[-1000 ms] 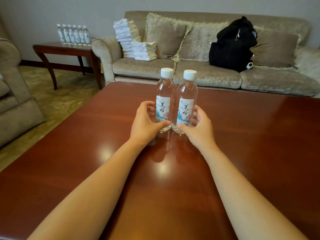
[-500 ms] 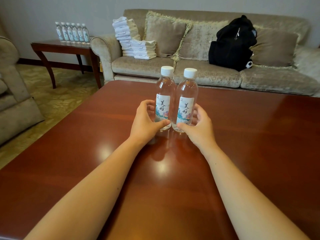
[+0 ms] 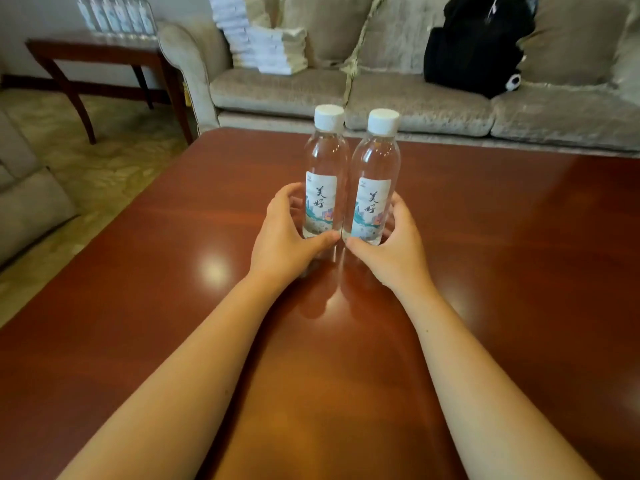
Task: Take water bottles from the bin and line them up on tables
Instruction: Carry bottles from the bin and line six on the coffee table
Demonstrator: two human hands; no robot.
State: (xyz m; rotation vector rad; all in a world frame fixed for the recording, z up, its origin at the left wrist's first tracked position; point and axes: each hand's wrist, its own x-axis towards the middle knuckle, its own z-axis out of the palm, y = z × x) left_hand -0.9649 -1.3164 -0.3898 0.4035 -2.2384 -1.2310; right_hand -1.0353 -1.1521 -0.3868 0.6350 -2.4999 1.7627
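**Two bottles upright on table, one hand on each**

Left bottle point(image 3: 325, 174) and right bottle point(image 3: 375, 178): clear, white caps, white labels facing the camera. Both stand upright on the table point(image 3: 519, 271), side by side toward its far edge, right of the far left corner. Bodies are very close at label height; cannot tell whether they touch.

Left hand point(image 3: 287, 233): fingers curled round the outer side of the left bottle's lower half, thumb laid across the front near the base.
Right hand point(image 3: 394, 247): the same grip, mirrored, on the right bottle.
The thumb tips lie just beside each other in front of the gap between the bottles. Both forearms reach in from the near edge, above the tabletop.

Surroundings:
- Sofa point(image 3: 415, 102) just beyond the table's far edge.
- Stack of folded white towels point(image 3: 263, 39) on the sofa's left end.
- Black bag point(image 3: 478, 46) on the seat further right, against the cushions.
- Side table point(image 3: 97, 53), dark wood, left of the sofa arm. A row of bottles point(image 3: 116, 13) stands along its far edge, tops cut off by the frame.
- Armchair point(image 3: 24, 202) at the left edge of view, well apart from the table's left edge
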